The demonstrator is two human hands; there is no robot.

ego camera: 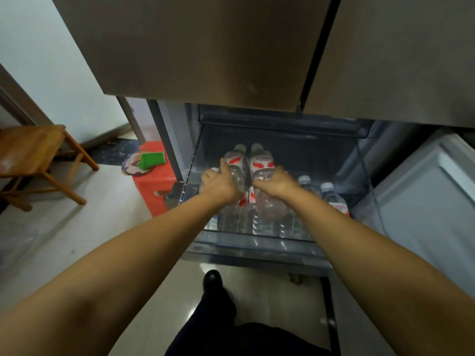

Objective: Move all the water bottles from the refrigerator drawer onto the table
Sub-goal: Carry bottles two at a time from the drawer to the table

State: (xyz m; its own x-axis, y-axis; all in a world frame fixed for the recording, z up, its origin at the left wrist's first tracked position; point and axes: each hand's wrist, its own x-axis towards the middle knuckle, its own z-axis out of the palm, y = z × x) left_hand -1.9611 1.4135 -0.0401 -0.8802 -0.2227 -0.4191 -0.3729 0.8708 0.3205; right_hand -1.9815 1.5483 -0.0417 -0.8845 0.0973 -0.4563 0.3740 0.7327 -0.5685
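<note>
The refrigerator drawer (257,246) is pulled open below the steel doors. Several clear water bottles with red-and-white labels lie inside it. My left hand (218,182) grips one bottle (235,161) on the top layer, fingers curled over its body. My right hand (276,182) grips the bottle beside it (262,160), thumb and fingers round its lower half. More bottles lie underneath, and two white-capped ones (331,195) rest to the right. The table is out of view.
A red plastic stool (151,186) with a green item on a plate stands left of the drawer. A wooden chair (30,152) is further left. A white appliance (424,201) flanks the drawer's right. My foot (212,281) is on the tiled floor.
</note>
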